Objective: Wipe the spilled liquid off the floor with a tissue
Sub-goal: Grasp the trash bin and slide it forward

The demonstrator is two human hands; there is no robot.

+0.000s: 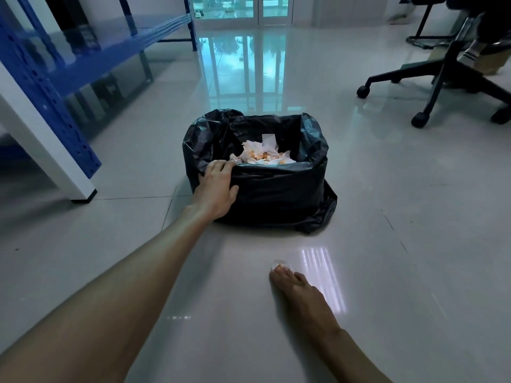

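Observation:
A small bin lined with a black bag (279,192) stands on the glossy tiled floor (387,205). Inside it lie several crumpled white tissues stained orange (262,156). My left hand (217,189) grips the bin's near left rim, with the fingers hooked over the bag's edge. My right hand (301,297) rests low on the floor in front of the bin. Its fingertips press on a small scrap of tissue with an orange stain (279,263). I see no spilled liquid on the floor around it.
A blue metal shelf rack (55,87) and a white table leg (47,150) stand at the left. An office chair's wheeled base (431,87) is at the right rear, with a person's feet behind it. Glass doors (243,9) are at the far end.

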